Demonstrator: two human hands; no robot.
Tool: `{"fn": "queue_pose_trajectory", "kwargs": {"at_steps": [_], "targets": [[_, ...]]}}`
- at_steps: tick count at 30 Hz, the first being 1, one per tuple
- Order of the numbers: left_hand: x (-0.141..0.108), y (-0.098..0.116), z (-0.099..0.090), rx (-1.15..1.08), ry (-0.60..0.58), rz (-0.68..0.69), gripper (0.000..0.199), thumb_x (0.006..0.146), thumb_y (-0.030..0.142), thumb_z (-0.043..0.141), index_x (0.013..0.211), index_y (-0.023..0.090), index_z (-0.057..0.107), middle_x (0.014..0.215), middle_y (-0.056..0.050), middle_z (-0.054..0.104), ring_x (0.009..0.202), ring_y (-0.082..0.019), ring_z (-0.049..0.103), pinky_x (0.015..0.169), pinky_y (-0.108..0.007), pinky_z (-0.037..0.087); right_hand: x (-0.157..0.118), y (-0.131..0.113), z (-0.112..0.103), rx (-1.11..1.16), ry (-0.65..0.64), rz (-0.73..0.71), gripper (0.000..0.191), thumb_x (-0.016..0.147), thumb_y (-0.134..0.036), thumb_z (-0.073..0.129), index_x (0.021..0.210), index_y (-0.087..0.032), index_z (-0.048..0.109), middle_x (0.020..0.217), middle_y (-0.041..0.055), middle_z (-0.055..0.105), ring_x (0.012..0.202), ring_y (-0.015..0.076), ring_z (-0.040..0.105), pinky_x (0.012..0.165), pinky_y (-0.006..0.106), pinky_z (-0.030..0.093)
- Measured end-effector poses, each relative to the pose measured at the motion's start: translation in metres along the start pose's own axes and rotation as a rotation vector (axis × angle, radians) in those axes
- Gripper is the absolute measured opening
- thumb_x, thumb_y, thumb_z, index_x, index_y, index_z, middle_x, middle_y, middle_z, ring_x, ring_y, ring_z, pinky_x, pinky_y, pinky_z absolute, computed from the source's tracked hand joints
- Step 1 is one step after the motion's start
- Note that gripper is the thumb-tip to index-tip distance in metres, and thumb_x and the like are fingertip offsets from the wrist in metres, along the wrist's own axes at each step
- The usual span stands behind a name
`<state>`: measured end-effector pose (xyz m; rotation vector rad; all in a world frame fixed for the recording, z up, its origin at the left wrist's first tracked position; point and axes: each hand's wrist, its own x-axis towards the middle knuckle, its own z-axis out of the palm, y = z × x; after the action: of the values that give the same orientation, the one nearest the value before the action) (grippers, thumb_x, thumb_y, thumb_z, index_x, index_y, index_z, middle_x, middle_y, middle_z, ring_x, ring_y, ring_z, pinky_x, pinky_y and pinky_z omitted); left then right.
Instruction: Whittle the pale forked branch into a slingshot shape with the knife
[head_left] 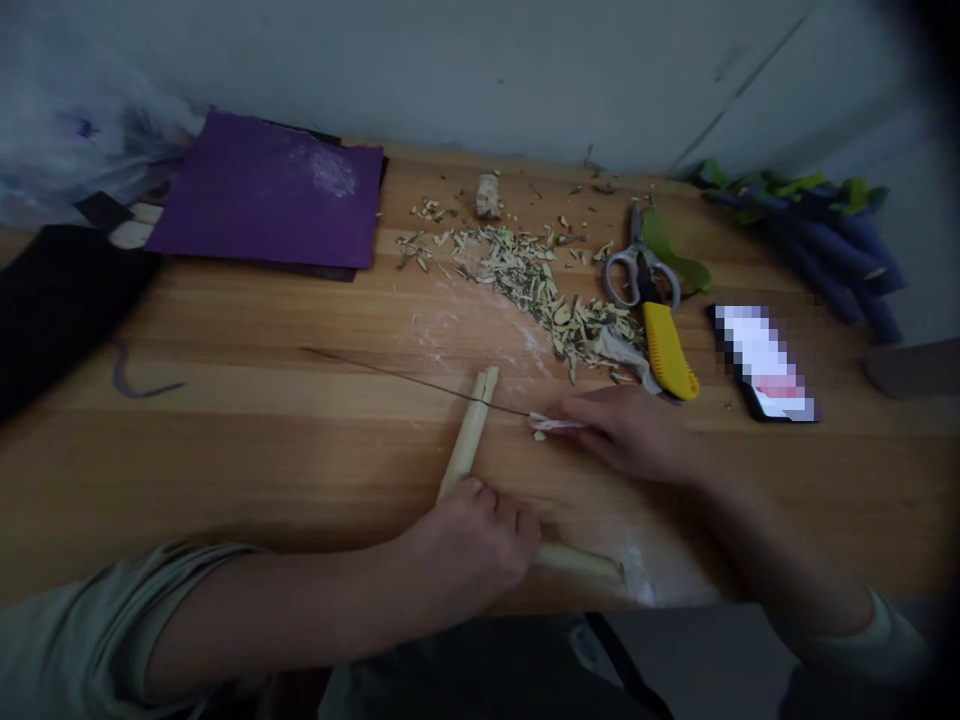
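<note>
Jutting from the clenched left hand, a pale stick is grasped; across its end beyond that grip, a thin dark tool is laid, its white-wrapped end pinched in the right hand.

The left hand grips a pale stick on the table.

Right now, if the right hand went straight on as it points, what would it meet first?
The right hand would probably meet the pale stick near its far end, where the thin dark blade crosses it, though depth is unclear.
</note>
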<state>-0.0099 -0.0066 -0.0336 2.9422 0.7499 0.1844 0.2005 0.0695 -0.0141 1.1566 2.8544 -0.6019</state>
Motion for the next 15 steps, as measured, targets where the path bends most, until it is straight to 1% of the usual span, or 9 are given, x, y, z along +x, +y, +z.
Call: {"fn": "queue_pose_trajectory", "kwargs": {"at_steps": [2,3,6,8,10,13,15], "targets": [[0.002,0.0,0.002,0.07,0.031,0.053,0.006,0.077,0.013,0.043,0.072,0.015,0.047,0.062,-0.001,0.054,0.056,-0.015,0.049,0.064,-0.033,0.04,-0.001,0.0,0.0,0.009,-0.008,-0.007,0.022,0.087,-0.028,0.037,0.08,-0.02,0.056,0.065,0.0013,0.058,0.059,0.0124,0.051,0.054,0.024,0.031],[0.003,-0.001,0.002,0.094,0.04,0.075,0.007,0.077,0.013,0.043,0.072,0.015,0.047,0.062,-0.001,0.054,0.057,-0.015,0.049,0.066,-0.033,0.04,-0.001,-0.001,0.001,0.011,-0.005,-0.004,0.022,0.087,-0.029,0.037,0.079,-0.02,0.055,0.063,0.001,0.058,0.057,0.012,0.05,0.053,0.024,0.03],[0.005,-0.003,0.002,0.092,0.018,0.109,0.006,0.076,0.012,0.043,0.078,0.013,0.048,0.064,-0.002,0.054,0.057,-0.015,0.049,0.061,-0.031,0.038,0.001,-0.006,0.007,0.025,0.016,0.023,0.022,0.088,-0.03,0.036,0.079,-0.019,0.053,0.062,0.0009,0.057,0.054,0.0116,0.049,0.051,0.023,0.029],[0.005,-0.004,0.0,0.066,-0.013,0.103,0.008,0.076,0.011,0.042,0.081,0.013,0.047,0.062,-0.001,0.054,0.054,-0.014,0.048,0.058,-0.03,0.038,0.001,-0.005,0.007,0.033,0.022,0.04,0.022,0.088,-0.032,0.036,0.081,-0.019,0.052,0.062,0.001,0.056,0.054,0.0119,0.049,0.051,0.023,0.03],[0.004,-0.006,-0.003,0.034,-0.037,0.078,0.009,0.077,0.009,0.039,0.081,0.015,0.045,0.059,0.0,0.053,0.05,-0.014,0.047,0.056,-0.03,0.038,-0.003,0.003,0.001,0.052,-0.003,0.04,0.022,0.088,-0.032,0.036,0.081,-0.019,0.053,0.062,0.0009,0.056,0.055,0.0122,0.05,0.052,0.023,0.031],[0.002,-0.008,-0.006,0.011,-0.054,0.021,0.01,0.078,0.008,0.037,0.08,0.016,0.042,0.059,0.0,0.053,0.049,-0.014,0.047,0.053,-0.029,0.037,-0.011,0.021,-0.011,0.15,-0.057,-0.005,0.021,0.087,-0.03,0.037,0.079,-0.019,0.053,0.062,-0.0002,0.054,0.056,0.0112,0.05,0.054,0.023,0.033],[0.001,-0.008,-0.007,0.01,-0.066,-0.017,0.01,0.078,0.007,0.037,0.081,0.016,0.041,0.061,-0.001,0.054,0.05,-0.014,0.049,0.051,-0.028,0.037,-0.013,0.025,-0.015,0.22,-0.05,-0.042,0.019,0.086,-0.028,0.039,0.078,-0.018,0.053,0.061,-0.0013,0.053,0.054,0.0099,0.048,0.054,0.022,0.034]]}}
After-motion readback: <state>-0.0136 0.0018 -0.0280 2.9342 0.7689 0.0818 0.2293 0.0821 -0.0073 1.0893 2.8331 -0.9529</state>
